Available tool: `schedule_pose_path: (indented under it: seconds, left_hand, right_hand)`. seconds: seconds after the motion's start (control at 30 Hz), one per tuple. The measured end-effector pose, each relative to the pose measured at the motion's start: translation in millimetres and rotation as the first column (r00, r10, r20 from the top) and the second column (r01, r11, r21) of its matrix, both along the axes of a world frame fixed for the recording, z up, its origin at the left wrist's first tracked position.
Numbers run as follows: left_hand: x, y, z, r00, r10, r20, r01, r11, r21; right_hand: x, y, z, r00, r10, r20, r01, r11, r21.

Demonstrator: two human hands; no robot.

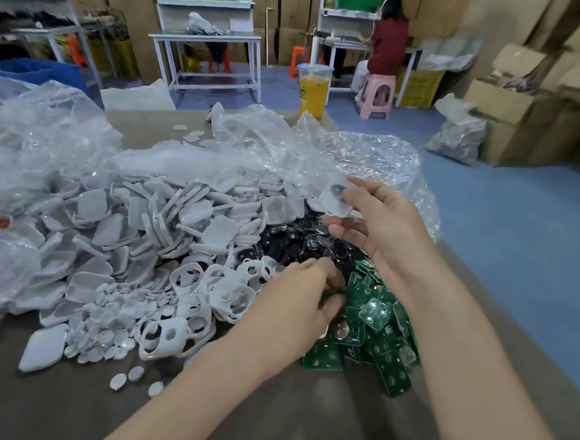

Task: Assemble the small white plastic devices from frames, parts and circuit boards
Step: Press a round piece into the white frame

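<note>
My right hand [381, 226] is raised over the piles and pinches a small white plastic device [336, 199] with a dark round hole, thumb and fingers on its edges. My left hand [302, 293] reaches down with curled fingers at the edge of the green circuit boards [370, 332]; what its fingertips touch is hidden. White open frames [177, 339] lie just left of that hand. Beyond them sits a big heap of white square covers [165, 218]. Small white round discs [114, 314] are scattered at the front left. Dark round parts [301, 237] lie between the two hands.
Crumpled clear plastic bags [270, 139] and bubble wrap [382, 157] ring the piles on the brown table [302, 420]. A cup of orange drink [313, 89] stands at the far edge. Behind are workbenches, a seated person [386, 44], a pink stool and cardboard boxes [529, 109].
</note>
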State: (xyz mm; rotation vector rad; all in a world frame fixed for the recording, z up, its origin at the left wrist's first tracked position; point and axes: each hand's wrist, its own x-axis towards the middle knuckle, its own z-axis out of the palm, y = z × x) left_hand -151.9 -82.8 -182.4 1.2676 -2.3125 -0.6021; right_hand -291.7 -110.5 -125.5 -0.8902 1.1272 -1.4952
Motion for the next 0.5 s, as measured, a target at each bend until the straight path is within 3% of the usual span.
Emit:
schedule_pose_path:
  seconds: [0.1, 0.13, 0.2, 0.27, 0.33, 0.4, 0.5]
  left_hand:
    - [10, 2, 5, 0.977, 0.079, -0.2, -0.043, 0.984, 0.174]
    - [12, 2, 4, 0.986, 0.062, -0.158, -0.038, 0.988, 0.15]
    - [14, 1, 2, 0.998, 0.044, 0.035, -0.041, 0.994, -0.1]
    - [14, 6, 5, 0.998, 0.045, 0.053, -0.028, 0.957, -0.289]
    - [15, 13, 6, 0.994, -0.07, 0.078, 0.091, 0.948, -0.305]
    - [13, 22, 2, 0.961, -0.162, 0.225, 0.225, 0.928, -0.295]
    - [7, 27, -3, 0.92, -0.123, 0.373, 0.26, 0.903, -0.343]
  right_hand:
    - [0, 0, -7, 1.0, -0.017, -0.019, 0.017, 1.0, 0.009]
    - [0, 0, -9, 1.0, -0.024, -0.015, 0.025, 1.0, 0.015]
    - [2, -2, -11, 0.999, -0.037, 0.01, 0.037, 0.999, 0.019]
    - [4, -3, -12, 0.998, -0.038, 0.046, 0.037, 0.999, 0.018]
    - [5, -4, -13, 0.998, -0.033, 0.061, 0.032, 0.999, 0.017]
    - [5, -5, -14, 0.998, -0.036, 0.052, 0.035, 0.999, 0.022]
    - [6, -6, -13, 0.998, -0.038, 0.055, 0.037, 0.999, 0.024]
